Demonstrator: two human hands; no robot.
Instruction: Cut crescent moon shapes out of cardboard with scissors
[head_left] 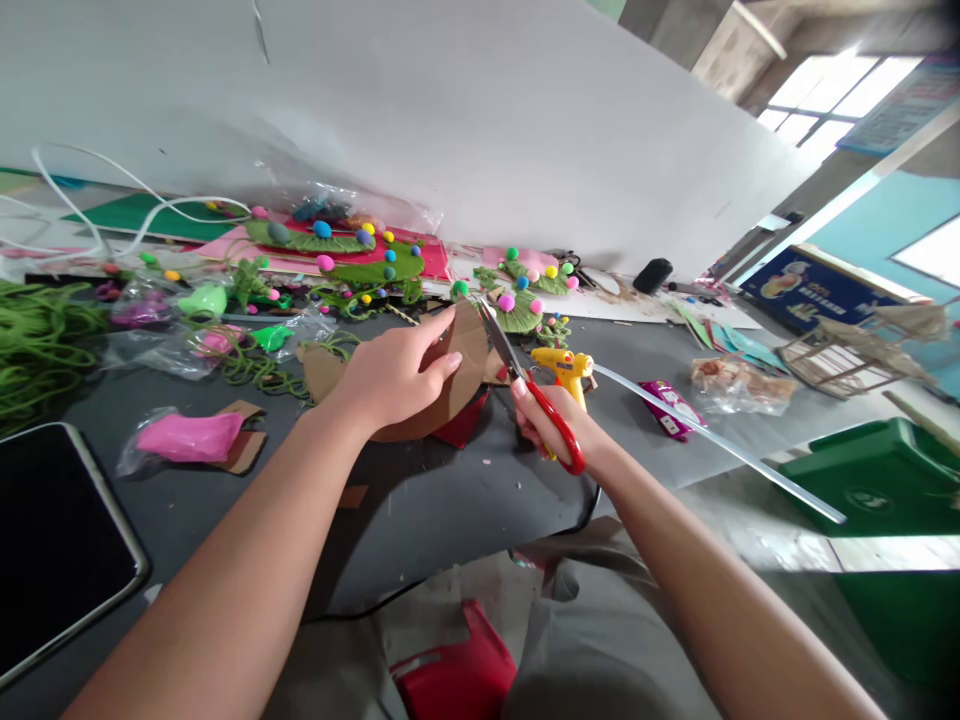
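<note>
The left hand (397,365) holds a flat, round-edged piece of brown cardboard (466,362); right of the cardboard, the right hand (555,415) grips red-plastic-handled scissors (511,358), steel blades by the cardboard's edge. Further right of it are a glossy yellow glue gun (556,358) and a shiny purple packet (670,408) (its print too small to read); beyond it sit fuzzy pompoms (507,301).

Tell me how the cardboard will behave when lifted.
The cardboard is probably light, since it looks like a thin sheet. It seems fairly stiff, showing no clear sag beyond the left hand. Its rounded outline might let it roll if it landed on edge.
</note>
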